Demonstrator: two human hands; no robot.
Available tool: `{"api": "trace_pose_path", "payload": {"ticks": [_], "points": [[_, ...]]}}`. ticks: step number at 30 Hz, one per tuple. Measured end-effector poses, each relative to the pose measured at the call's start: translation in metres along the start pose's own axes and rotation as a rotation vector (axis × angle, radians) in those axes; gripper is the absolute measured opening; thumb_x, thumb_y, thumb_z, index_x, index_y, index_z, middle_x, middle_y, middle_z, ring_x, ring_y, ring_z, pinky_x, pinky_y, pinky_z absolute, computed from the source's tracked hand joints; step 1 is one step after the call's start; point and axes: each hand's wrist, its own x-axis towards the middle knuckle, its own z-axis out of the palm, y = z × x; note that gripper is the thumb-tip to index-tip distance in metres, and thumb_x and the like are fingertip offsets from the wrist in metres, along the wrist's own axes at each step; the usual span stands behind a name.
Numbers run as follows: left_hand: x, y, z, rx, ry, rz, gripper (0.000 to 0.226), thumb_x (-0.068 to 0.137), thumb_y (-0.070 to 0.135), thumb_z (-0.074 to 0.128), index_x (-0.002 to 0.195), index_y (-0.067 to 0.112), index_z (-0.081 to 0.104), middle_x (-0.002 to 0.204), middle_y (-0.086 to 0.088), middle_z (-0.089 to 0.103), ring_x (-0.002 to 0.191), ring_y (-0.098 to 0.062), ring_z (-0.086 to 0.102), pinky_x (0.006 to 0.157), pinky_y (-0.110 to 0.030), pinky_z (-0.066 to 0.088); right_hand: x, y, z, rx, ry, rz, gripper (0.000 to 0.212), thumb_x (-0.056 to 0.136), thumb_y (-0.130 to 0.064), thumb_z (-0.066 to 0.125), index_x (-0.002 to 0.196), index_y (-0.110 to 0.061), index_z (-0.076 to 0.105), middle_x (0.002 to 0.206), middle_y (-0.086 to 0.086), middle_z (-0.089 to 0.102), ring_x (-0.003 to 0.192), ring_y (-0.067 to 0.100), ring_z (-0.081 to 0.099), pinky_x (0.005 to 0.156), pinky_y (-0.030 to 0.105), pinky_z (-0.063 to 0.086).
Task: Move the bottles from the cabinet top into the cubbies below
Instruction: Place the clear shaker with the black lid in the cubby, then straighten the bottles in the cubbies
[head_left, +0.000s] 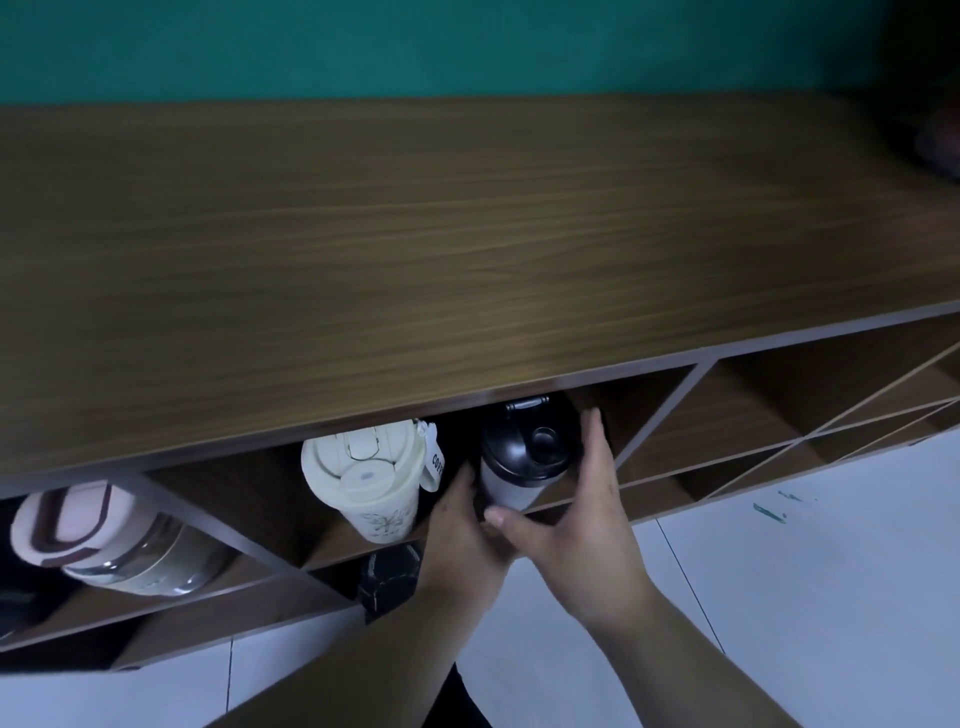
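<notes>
Here, nearest the camera: two bare forearms reaching in over pale floor tiles (779, 571), the left wrist wearing a dark watch (389, 577). Just beyond, both hands around one black-lidded bottle (524, 457) — left hand (462, 525) on its near left side, right hand (582, 499) on the right, thumb across the pale lower body and fingers (592, 421) reaching up past the lid's edge. Grip of each hand only partly closed, curled to the bottle's girth and pressed on it, not a full wrap. Bottle already inside a cubby (623, 415), upright or nearly so; whether its base rests on the cubby floor cannot be told, since the hands cover it.

Risks, as judgement: letting go before the base sits flat, and a topple forward off the shelf edge; a knock of the tall lid against the underside of the worktop (467, 234) from lifting too high; a left-hand nudge tipping the cream bottle (369, 478) standing just beside in the same cubby.

Further left, a pink-lidded clear bottle (104, 540) lying tilted in the neighbouring cubby. Above and behind, no bottles visible on the worktop in view — probably the last bottle, or close to it. Beyond that, a green wall (415, 47).
</notes>
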Motion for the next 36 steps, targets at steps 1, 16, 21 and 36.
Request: {"api": "trace_pose_path", "payload": {"ticks": [1, 16, 21, 36], "points": [[-0.010, -0.002, -0.007, 0.022, -0.029, -0.005, 0.055, 0.084, 0.023, 0.078, 0.135, 0.036, 0.059, 0.134, 0.007, 0.071, 0.121, -0.008, 0.068, 0.105, -0.040, 0.058, -0.013, -0.004, 0.000, -0.051, 0.034, -0.027, 0.121, 0.067, -0.048, 0.086, 0.152, -0.052, 0.000, 0.162, -0.032, 0.008, 0.153, -0.002, 0.010, 0.120, 0.027, 0.025], [-0.042, -0.046, -0.105, -0.026, 0.183, -0.128, 0.102, 0.062, 0.059, 0.093, 0.147, 0.032, 0.044, 0.145, 0.001, 0.060, 0.131, -0.015, 0.062, 0.107, -0.048, 0.055, -0.017, -0.110, 0.065, -0.010, -0.095, -0.141, 0.082, 0.055, -0.059, 0.077, 0.127, -0.037, 0.043, 0.129, -0.022, 0.043, 0.129, 0.001, 0.043, 0.104, 0.031, 0.045], [-0.027, -0.022, -0.111, 0.123, 0.159, 0.075, 0.057, 0.072, 0.040, 0.081, 0.125, 0.027, 0.065, 0.115, 0.008, 0.075, 0.107, -0.008, 0.073, 0.087, -0.040, 0.063, -0.008, -0.116, 0.081, -0.039, -0.108, -0.104, 0.084, 0.060, -0.052, 0.083, 0.132, -0.033, 0.044, 0.128, -0.018, 0.045, 0.126, 0.002, 0.045, 0.096, 0.025, 0.044], [-0.027, -0.021, -0.121, 0.103, 0.115, 0.000, 0.053, 0.085, 0.023, 0.080, 0.129, 0.038, 0.054, 0.102, 0.030, 0.067, 0.096, 0.015, 0.062, 0.071, -0.009, 0.043, -0.008, -0.113, 0.083, -0.103, -0.023, -0.058, 0.061, 0.067, -0.048, 0.082, 0.115, -0.027, 0.050, 0.116, -0.013, 0.052, 0.109, 0.008, 0.057, 0.086, 0.028, 0.051]]}}
